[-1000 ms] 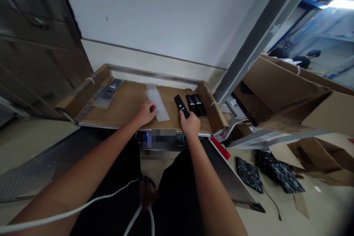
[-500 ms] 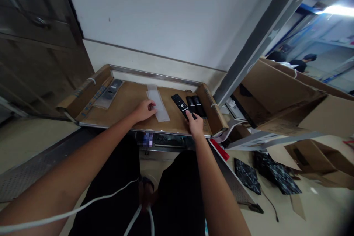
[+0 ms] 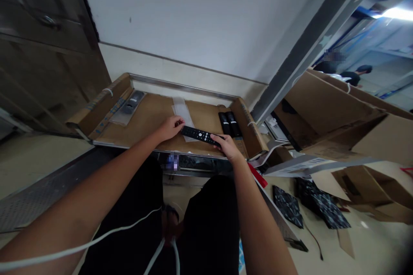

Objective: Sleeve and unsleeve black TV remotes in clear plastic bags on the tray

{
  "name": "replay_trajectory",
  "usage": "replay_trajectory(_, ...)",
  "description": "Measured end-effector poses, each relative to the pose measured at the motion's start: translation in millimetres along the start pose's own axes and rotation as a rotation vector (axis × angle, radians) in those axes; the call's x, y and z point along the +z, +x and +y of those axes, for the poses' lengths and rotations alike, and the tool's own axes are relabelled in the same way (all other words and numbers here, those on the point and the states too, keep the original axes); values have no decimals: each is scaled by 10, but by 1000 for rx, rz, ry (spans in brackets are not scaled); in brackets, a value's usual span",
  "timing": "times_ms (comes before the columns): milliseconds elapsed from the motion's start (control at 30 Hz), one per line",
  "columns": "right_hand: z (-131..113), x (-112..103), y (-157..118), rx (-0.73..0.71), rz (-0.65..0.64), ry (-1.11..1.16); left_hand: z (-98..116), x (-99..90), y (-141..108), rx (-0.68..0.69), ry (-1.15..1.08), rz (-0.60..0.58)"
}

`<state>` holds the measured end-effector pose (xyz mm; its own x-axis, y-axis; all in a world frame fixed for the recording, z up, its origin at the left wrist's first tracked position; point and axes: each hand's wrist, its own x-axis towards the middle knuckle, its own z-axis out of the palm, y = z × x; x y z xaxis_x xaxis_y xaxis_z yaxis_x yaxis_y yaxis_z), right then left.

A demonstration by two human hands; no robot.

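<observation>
My right hand (image 3: pixel 226 145) grips one end of a black remote control (image 3: pixel 199 134), which lies crosswise with its buttons facing up. At the remote's other end, my left hand (image 3: pixel 172 127) has its fingers curled together; what they pinch is too small to make out. Under the remote lie clear plastic sleeves (image 3: pixel 183 111) on the cardboard-lined tray (image 3: pixel 155 107). Two more black remotes (image 3: pixel 229 123) rest side by side near the tray's right wall. Toward the left wall lies a remote in a clear bag (image 3: pixel 131 103).
An open cardboard box (image 3: pixel 338 116) stands to the right, with another box (image 3: pixel 374 189) on the floor below it. Black patterned packages (image 3: pixel 322 202) lie on the floor. A white cable (image 3: pixel 106 235) crosses my left arm. People are visible at the far right.
The remote in my right hand has swung from a steep slant to nearly level, and its far end has moved left to my left hand's fingertips, over the sleeves.
</observation>
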<state>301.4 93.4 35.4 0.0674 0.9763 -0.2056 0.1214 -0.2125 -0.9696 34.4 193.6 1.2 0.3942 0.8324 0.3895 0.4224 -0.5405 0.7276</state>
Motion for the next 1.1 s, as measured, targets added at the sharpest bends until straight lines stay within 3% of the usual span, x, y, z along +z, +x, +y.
replay_trajectory(933,-8,93,50,-17,74,19,7,9,-16,-42,-171,15)
replay_trajectory(1100,2,94,50,-34,55,46,-15,12,-12,5,-98,46)
